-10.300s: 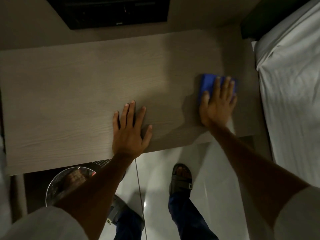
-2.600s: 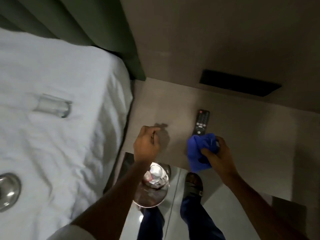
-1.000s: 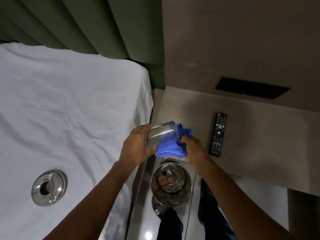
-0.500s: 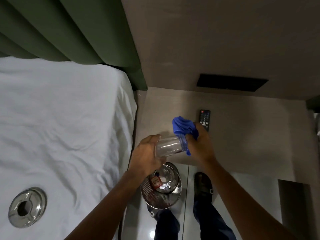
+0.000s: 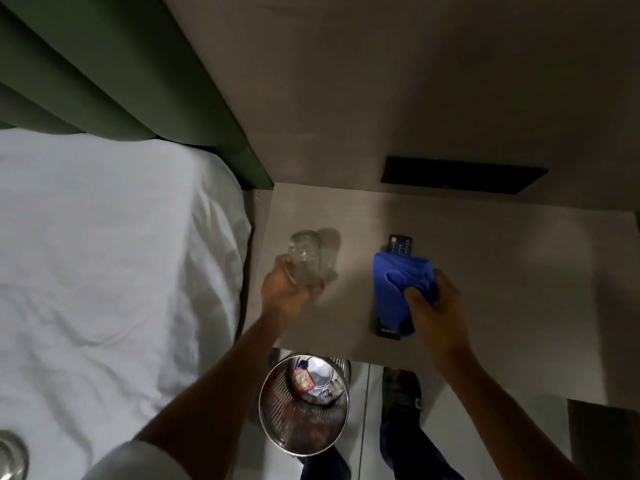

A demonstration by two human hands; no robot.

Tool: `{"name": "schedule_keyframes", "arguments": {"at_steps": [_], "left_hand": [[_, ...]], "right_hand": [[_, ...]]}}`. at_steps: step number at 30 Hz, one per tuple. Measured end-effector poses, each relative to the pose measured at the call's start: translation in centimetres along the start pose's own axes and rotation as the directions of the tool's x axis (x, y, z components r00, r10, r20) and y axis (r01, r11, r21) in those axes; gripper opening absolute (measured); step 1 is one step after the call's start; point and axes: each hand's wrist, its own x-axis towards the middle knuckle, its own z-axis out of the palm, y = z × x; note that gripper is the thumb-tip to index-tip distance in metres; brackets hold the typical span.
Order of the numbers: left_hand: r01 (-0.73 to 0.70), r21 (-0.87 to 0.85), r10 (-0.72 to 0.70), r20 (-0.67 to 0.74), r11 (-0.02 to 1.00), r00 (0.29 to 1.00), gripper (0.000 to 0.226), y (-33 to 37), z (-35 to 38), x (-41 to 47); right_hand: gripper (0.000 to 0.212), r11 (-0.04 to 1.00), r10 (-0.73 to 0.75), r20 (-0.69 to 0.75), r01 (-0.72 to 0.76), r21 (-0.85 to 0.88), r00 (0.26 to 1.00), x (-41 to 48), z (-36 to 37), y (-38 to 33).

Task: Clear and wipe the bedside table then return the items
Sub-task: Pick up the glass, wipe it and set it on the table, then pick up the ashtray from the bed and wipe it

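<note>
The left hand grips a clear, empty glass over the table's left side. The right hand clutches a blue cloth, now parted from the glass and draped over the remote.

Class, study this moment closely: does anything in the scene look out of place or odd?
Yes. A metal ashtray lies on the white bed, not on the bedside table, an odd spot for it. Also, the blue cloth in the right hand drapes over the remote, hiding most of it.
</note>
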Motion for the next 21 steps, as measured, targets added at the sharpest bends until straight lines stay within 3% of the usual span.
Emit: {"name": "schedule_keyframes", "arguments": {"at_steps": [4, 8, 12, 15, 19, 21], "left_hand": [[-0.044, -0.083, 0.031, -0.155, 0.996, 0.987, 0.069, 1.3, 0.8, 7.4], [-0.021, -0.253, -0.025, -0.178, 0.967, 0.984, 0.085, 2.3, 1.2, 12.1], [-0.009, -0.261, -0.047, -0.208, 0.965, 0.977, 0.108, 2.0, 2.2, 14.7], [0.010, -0.305, -0.077, -0.209, 0.952, 0.975, 0.105, 2.0, 2.4, 15.5], [-0.042, -0.490, -0.043, -0.162, 0.871, 0.986, 0.108, 2.3, 1.9, 13.9], [-0.060, -0.501, -0.049, -0.200, 0.863, 0.979, 0.103, 1.9, 1.7, 11.6]], "right_hand": [[0.025, 0.997, 0.058, 0.035, -0.060, 0.052, 0.998, 1.8, -0.7, 3.6], [0.027, 0.994, 0.069, 0.059, -0.074, 0.083, 0.996, 2.2, -0.7, 5.3], [0.025, 0.994, 0.064, 0.089, -0.071, 0.080, 0.994, 2.9, -1.0, 6.2], [0.024, 0.989, 0.081, 0.106, -0.093, 0.115, 0.991, 3.0, -1.3, 6.3], [0.016, 0.925, 0.277, 0.137, -0.302, 0.229, 0.951, 2.8, -1.4, 5.8], [0.018, 0.808, 0.351, 0.252, -0.428, 0.405, 0.902, 2.4, -1.5, 5.1]]}}
